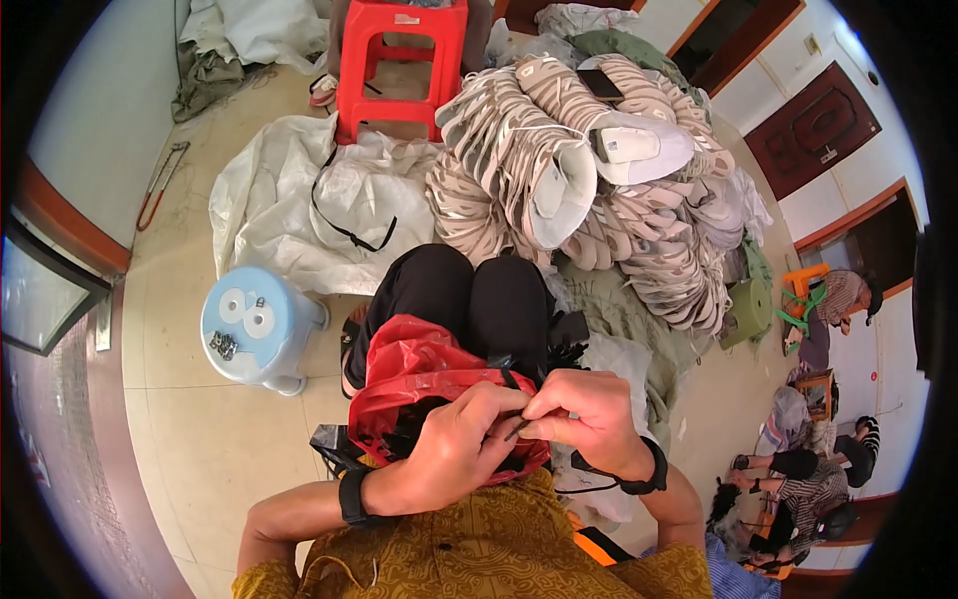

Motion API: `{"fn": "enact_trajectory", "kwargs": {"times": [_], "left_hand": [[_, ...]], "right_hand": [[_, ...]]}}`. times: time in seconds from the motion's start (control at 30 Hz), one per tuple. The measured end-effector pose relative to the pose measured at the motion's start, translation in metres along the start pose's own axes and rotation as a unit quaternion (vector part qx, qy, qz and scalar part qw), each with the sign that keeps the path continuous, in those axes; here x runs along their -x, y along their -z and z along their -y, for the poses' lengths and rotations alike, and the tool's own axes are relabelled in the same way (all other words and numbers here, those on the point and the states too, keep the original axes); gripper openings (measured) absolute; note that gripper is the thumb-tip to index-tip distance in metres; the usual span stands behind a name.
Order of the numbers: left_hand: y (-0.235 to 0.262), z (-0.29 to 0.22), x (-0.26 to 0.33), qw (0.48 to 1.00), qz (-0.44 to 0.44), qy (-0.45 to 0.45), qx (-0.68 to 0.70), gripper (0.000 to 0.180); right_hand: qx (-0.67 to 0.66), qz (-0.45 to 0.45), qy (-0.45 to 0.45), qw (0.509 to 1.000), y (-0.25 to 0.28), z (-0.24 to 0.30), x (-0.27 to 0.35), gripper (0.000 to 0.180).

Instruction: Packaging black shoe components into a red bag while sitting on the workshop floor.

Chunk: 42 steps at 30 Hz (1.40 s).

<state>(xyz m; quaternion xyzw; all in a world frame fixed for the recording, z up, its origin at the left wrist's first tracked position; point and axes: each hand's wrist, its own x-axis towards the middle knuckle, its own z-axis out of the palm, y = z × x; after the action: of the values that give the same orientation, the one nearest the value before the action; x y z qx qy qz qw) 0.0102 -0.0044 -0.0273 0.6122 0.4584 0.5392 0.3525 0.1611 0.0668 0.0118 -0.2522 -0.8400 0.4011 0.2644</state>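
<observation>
My left hand (459,434) and my right hand (587,411) meet over my lap, both closed with fingertips pinched together. Between them is a thin black strip (516,430), its end poking out below the fingertips; most of it is hidden by the fingers. Under the hands a red plastic bag (409,351) lies gaping on my thighs. Dark pieces show inside it, too shadowed to make out. A black band circles each wrist.
Left stands a pale blue stool (261,324) bearing small metal parts (223,345). Ahead are a red stool (401,75), a white woven sheet (274,205) and a big heap of beige shoe uppers (544,150). Two people sit working at far right. Pliers-like red-handled tool (160,187) lies leftward.
</observation>
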Motion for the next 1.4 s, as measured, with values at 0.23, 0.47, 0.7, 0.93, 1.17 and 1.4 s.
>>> {"fn": "enact_trajectory", "kwargs": {"times": [0.23,0.47,0.7,0.93,1.17,1.4], "left_hand": [[0.013,-0.008,-0.003,0.96,0.059,0.182,0.207,0.02],[-0.003,0.0,-0.004,1.0,0.006,0.024,-0.01,0.016],[0.003,-0.006,-0.008,0.939,0.058,0.214,0.263,0.012],[0.01,-0.006,-0.008,0.895,0.091,0.26,0.349,0.013],[0.0,-0.004,-0.003,0.941,0.073,0.221,0.246,0.011],[-0.013,0.003,-0.001,0.999,-0.011,0.035,-0.02,0.026]], "right_hand": [[-0.039,0.011,-0.018,0.999,0.0,0.006,-0.008,0.015],[-0.046,0.002,-0.064,0.997,0.003,-0.002,-0.001,0.013],[-0.17,0.013,-0.142,0.975,0.006,-0.004,0.005,0.012],[-0.073,0.034,-0.042,0.996,0.006,-0.004,0.002,0.011],[-0.069,0.029,-0.048,0.996,0.008,-0.004,0.003,0.013],[-0.014,0.005,-0.071,0.997,0.009,-0.007,0.008,0.011]]}}
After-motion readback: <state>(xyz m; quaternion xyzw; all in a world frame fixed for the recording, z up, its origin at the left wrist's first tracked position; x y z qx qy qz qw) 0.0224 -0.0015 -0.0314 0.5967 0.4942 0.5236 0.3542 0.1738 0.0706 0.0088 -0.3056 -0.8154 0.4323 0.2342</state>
